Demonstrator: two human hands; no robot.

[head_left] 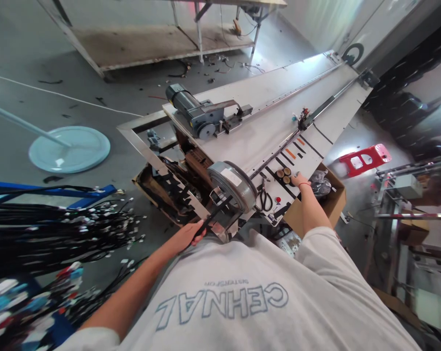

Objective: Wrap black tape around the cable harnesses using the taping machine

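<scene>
My left hand (195, 234) is wrapped round a black cable bundle (216, 210) in front of a large grey wheel (232, 185) at the near end of the white workbench (268, 117). My right hand (300, 180) is at the bench's right edge, beside several tape rolls (283, 174); its fingers are small, and what they hold, if anything, cannot be made out. Black-handled scissors (266, 199) and a red button-like piece (278, 200) lie between the wheel and my right hand. Short black and orange strips (290, 153) are on the bench beyond the rolls.
A motor (191, 109) is mounted on the bench's left side. An open cardboard box (335, 195) stands below the right edge, a red stool (367, 160) beyond it. Black cables (59, 229) hang at the left, near a round pale base (70, 148).
</scene>
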